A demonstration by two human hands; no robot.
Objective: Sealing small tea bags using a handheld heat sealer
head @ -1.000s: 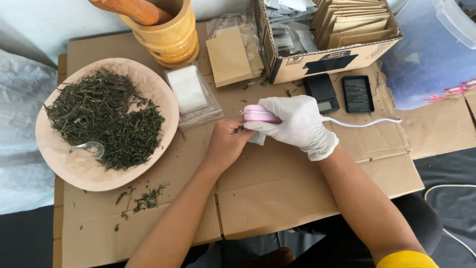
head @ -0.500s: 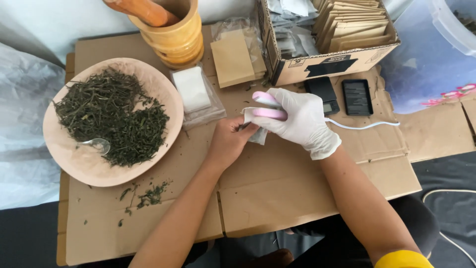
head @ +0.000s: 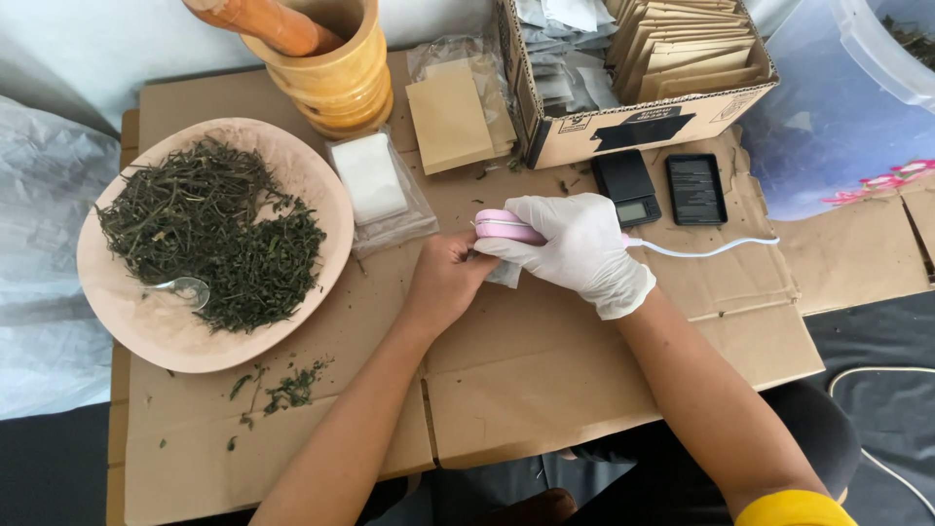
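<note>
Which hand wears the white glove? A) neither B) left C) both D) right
D: the right hand is gloved and wraps the pink sealer, while the left hand is bare, holding the small pouch beside it.

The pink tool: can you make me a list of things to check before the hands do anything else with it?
1. Right hand, gloved, wraps the pink tool: ok.
2. Left hand pinches the small pouch at the tool's tip: ok.
3. Pouch edge sits between the tool's jaws: cannot tell, the hands hide it.
4. White cord lies loose on the cardboard, no snag: ok.
5. Plate of dried leaves sits away from the hands: ok.
</note>
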